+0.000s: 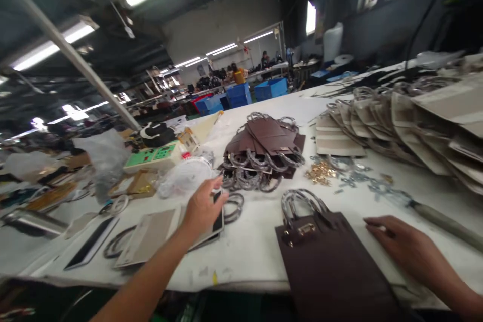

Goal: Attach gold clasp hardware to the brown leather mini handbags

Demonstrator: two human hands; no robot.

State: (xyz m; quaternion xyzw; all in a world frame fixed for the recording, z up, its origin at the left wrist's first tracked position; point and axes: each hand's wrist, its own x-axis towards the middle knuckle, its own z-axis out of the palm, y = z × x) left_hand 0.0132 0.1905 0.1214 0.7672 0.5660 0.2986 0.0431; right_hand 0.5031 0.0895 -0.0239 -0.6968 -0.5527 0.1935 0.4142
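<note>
A dark brown, rectangular, leather-like handbag (335,266) is laid across the near edge of the white worktop (256,241), its lower end cut off and contents hidden, while the left hand (204,210)'s grip is spread apart and whether the right hand (407,244)'s, beside the bag, is closed cannot be told.

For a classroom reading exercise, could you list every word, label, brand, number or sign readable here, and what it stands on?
No text can be read.
Green control panel: any markings are too small and blurred.
Metal plate on the nearest dark brown handbag: any lettering is too blurred.
</note>
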